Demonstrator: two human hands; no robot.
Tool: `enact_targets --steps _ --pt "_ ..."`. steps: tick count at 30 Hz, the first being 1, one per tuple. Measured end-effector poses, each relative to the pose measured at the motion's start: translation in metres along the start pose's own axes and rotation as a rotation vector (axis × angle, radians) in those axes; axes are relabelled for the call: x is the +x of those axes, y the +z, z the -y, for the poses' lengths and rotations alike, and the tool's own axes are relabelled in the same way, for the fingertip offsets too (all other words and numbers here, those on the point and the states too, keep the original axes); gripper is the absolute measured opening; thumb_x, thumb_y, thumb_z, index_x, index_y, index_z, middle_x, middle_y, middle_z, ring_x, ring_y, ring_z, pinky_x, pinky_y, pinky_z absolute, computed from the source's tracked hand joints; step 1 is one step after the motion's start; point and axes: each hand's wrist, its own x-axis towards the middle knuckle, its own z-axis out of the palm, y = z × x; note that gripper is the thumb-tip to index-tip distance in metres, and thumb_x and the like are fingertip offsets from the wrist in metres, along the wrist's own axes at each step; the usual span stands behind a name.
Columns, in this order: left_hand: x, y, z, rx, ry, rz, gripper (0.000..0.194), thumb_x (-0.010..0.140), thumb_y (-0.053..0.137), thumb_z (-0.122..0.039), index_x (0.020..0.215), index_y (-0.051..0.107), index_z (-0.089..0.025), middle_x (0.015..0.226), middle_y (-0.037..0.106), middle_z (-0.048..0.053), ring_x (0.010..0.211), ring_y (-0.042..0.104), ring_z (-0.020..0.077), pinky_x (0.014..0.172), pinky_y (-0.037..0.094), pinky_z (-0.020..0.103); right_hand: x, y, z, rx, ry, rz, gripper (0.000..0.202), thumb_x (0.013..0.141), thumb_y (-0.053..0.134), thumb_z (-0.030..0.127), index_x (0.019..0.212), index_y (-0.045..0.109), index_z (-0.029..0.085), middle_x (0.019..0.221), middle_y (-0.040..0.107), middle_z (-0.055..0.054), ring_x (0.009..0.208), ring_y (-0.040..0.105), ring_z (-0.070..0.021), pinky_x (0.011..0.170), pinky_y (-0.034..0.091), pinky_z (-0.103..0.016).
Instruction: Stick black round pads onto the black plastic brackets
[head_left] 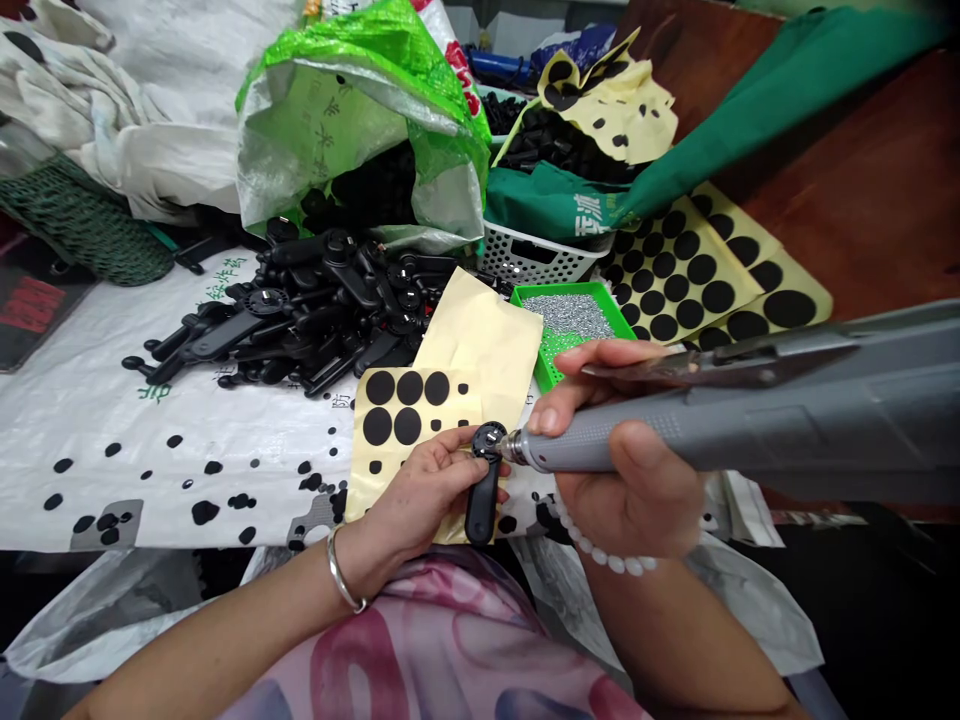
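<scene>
My left hand (431,485) is closed on a black plastic crank handle (482,500), gripping it near its round end. My right hand (634,490) wraps around a grey electric screwdriver (585,442), with a thin metal lever lying along its upper side. The screwdriver's tip meets the round end of the handle; whether a screw sits there is too small to tell. Beneath the left hand lies a yellow backing sheet (364,490) with several black round stickers. A green tray (622,318) of small silver screws stands just beyond the right hand.
A heap of black handles (322,300) lies at the back left, before an open green-and-white bag (360,130). Behind the tray stands a white perforated basket (517,252). More sticker sheets (694,300) lie at the right. Loose black discs (205,512) dot the white table cover (150,420).
</scene>
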Motion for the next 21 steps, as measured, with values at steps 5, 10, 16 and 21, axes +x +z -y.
enact_targets --steps 5,10,16,21 --pt "0.0001 0.0017 -0.0015 -0.011 -0.006 -0.015 0.032 0.066 0.069 -0.024 0.094 0.058 -0.011 0.070 0.063 0.003 0.055 0.059 0.0109 0.054 0.047 0.021 -0.0029 -0.0024 -0.0025 -0.047 -0.003 0.042 0.032 0.072 0.060 0.046 0.099 0.057 0.028 0.094 0.057 -0.005 0.053 0.051 -0.0137 0.048 0.044 -0.034" --pt "0.0013 0.0011 0.0012 0.022 -0.014 -0.031 0.029 0.069 0.066 -0.026 0.094 0.060 -0.013 0.071 0.063 0.003 0.056 0.060 0.0119 0.055 0.048 0.023 -0.0040 -0.0017 -0.0034 -0.081 -0.011 0.062 0.032 0.074 0.058 0.047 0.100 0.055 0.028 0.095 0.056 -0.005 0.054 0.052 -0.0137 0.049 0.046 -0.033" --pt "0.0028 -0.0012 0.0045 0.066 0.016 0.007 0.026 0.075 0.060 -0.023 0.099 0.062 -0.013 0.067 0.061 0.002 0.055 0.056 0.0101 0.052 0.046 0.020 -0.0065 0.0006 -0.0024 -0.025 0.039 0.080 0.031 0.074 0.061 0.042 0.101 0.057 0.028 0.096 0.056 -0.005 0.055 0.053 -0.0133 0.047 0.047 -0.032" --pt "0.0041 -0.0024 0.0061 0.073 0.056 0.046 0.027 0.076 0.059 -0.024 0.101 0.063 -0.014 0.066 0.057 0.000 0.057 0.055 0.0103 0.055 0.047 0.021 -0.0077 0.0012 -0.0039 -0.004 0.028 0.102 0.032 0.074 0.060 0.040 0.103 0.057 0.027 0.095 0.056 -0.004 0.055 0.052 -0.0127 0.043 0.045 -0.029"
